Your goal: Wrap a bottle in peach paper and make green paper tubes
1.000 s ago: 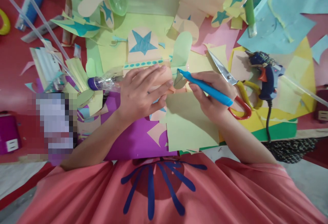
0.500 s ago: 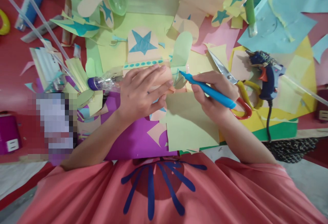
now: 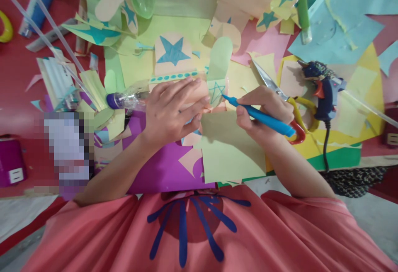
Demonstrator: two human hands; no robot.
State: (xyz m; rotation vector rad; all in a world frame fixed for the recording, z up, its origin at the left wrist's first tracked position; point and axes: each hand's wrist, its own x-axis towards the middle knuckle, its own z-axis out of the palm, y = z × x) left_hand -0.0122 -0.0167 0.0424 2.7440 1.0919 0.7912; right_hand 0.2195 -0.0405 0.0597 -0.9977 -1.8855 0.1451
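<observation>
A clear plastic bottle [image 3: 134, 95] with a purple cap lies on its side, wrapped in peach and pale green paper. Across its peach part lies my left hand [image 3: 169, 112], fingers spread over the bottle and pressing on it. My right hand [image 3: 264, 112] grips a blue marker [image 3: 264, 119], its tip close to the green band. A star outline [image 3: 217, 92] in blue-green shows on that band. Above the bottle stands a peach flap [image 3: 168, 44] with a blue star, and a pale green rounded flap [image 3: 221, 54] rises beside it.
Scissors [image 3: 276, 89] with yellow and red handles lie behind my right hand. A blue glue gun [image 3: 326, 93] rests farther right. Pale green paper [image 3: 234, 147] lies before the bottle over purple paper [image 3: 161, 168]. Paper scraps and straws [image 3: 51, 35] surround the left side.
The marker tip and my right hand have shifted slightly right and down. The star outline on the green band now shows more lines. My left hand stays in place.
</observation>
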